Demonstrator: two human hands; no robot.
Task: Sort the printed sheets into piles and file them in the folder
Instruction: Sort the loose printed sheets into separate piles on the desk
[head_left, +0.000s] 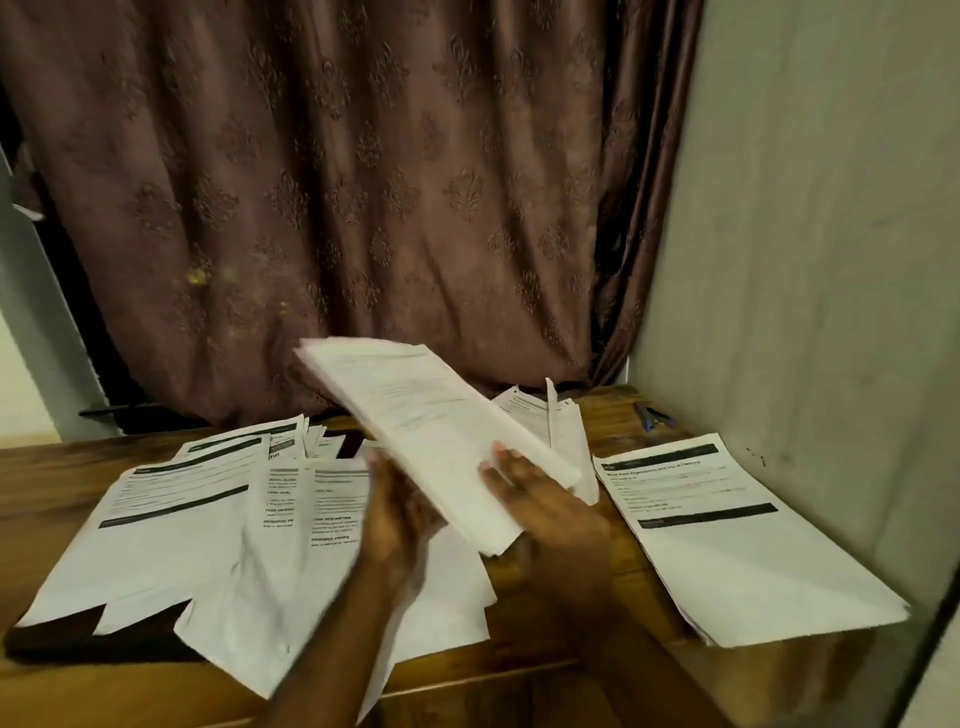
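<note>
White sheaf of sheets (441, 441) – tilted above wooden table (613, 421) | left hand (389, 525) grip and right hand (540, 499) grip both holding it

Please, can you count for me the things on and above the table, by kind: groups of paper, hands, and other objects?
Paper groups: 4: held stack, left spread, right pile, back sheets
Hands: 2: left hand, right hand
Dark folder: 1
Stapler-like tool: 1
Total: 8
</note>
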